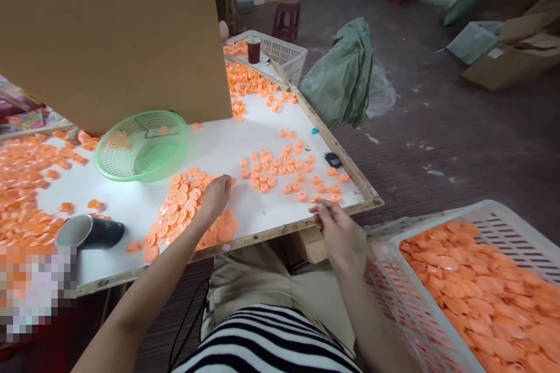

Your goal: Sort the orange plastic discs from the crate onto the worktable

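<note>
My left hand (216, 198) is closed over the right side of a pile of flat orange plastic discs (177, 204). Its fingers curl away from me, and whatever they hold is hidden. At the table's front edge, my right hand (336, 224) has thumb and fingers pinched together. A speck of orange shows by those fingertips, but I cannot tell whether it is held. Beyond that hand, small round orange caps (280, 166) lie scattered on the white tabletop (258, 215).
A green plastic basket (140, 148) tilts beside a tall cardboard panel (118, 29). Left of it lie a dark cup (94, 232) and more orange pieces (26, 169). A white crate (494, 213) full of orange discs stands at my right. Wooden strips (335, 134) edge the table.
</note>
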`<state>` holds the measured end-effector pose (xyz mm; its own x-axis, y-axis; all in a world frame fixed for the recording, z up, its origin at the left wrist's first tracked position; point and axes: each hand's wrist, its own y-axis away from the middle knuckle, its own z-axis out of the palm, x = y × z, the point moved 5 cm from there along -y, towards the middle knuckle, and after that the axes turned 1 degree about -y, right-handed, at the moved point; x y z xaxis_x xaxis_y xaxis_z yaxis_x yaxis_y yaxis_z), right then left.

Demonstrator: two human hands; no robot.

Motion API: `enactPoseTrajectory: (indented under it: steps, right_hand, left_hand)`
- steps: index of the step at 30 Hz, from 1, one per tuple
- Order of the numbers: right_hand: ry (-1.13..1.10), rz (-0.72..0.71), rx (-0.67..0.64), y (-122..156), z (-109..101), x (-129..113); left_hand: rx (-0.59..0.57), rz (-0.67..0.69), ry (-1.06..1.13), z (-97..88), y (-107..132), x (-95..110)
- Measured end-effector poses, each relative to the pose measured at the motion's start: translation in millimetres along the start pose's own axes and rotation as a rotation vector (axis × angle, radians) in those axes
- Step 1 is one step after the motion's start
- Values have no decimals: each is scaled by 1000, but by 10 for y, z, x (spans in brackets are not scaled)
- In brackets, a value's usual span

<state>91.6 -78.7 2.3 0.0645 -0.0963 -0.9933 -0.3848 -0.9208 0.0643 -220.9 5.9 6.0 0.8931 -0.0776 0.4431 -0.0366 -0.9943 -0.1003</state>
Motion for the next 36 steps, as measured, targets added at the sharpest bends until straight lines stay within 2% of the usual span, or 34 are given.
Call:
enactPoseTrajectory:
  steps: [2,4,7,11,15,19,23,27,32,36]
  right_hand:
    - [128,-129,-215,-64,555,-57]
    - [260,-255,-377,-118,965,-61]
    - [454,-362,-502,-129,1277,16]
    - [495,-384,-606,26,1300,77]
    - [410,-274,-583,116,1179,84]
    - [443,-136,-579,92,1179,147]
    - [579,-107,-598,69,1261,170]
    - [648,-38,-569,48,1297,173]
    - [681,-45,-564,27,1314,157]
    - [580,74,-600,-20,1324,225]
  left_hand:
    - [-9,-79,187,3,108,7]
    - [-30,-135,386,41,238,21]
    - [-71,-176,616,120,429,43]
    - [-155,-216,782,227,584,68]
    - [-214,-209,852,331,599,145]
    - [-221,-215,790,435,583,227]
    - [-198,-223,675,476,572,302]
    - [-204,-249,672,461,549,353]
    - [-341,-328,882,481,532,357]
    - [-429,-403,941,505,501,343]
